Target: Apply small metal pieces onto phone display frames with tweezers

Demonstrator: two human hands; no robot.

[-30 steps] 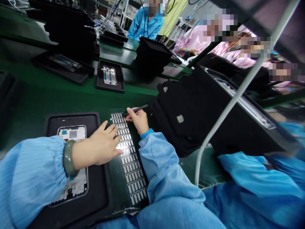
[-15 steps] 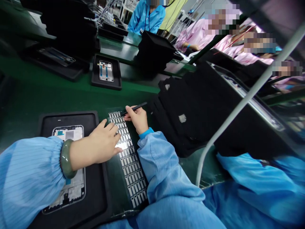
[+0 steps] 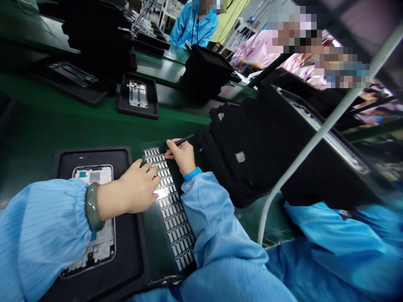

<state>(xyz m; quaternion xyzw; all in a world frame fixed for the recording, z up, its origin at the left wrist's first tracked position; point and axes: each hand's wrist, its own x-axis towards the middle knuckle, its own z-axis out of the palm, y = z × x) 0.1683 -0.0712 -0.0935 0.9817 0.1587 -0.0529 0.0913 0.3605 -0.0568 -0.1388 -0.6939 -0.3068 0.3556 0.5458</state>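
left hand (image 3: pixel 137 188) fingers drawn closer, black tool (image 3: pixel 186 139) (tip unclear)

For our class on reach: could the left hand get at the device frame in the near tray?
Probably yes: the left hand is close by; only its own arm partly covers the device frame.

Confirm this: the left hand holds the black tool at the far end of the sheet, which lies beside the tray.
Wrong hand: the head view shows the right hand holding the black tool at the far end of the sheet, which does lie beside the tray.
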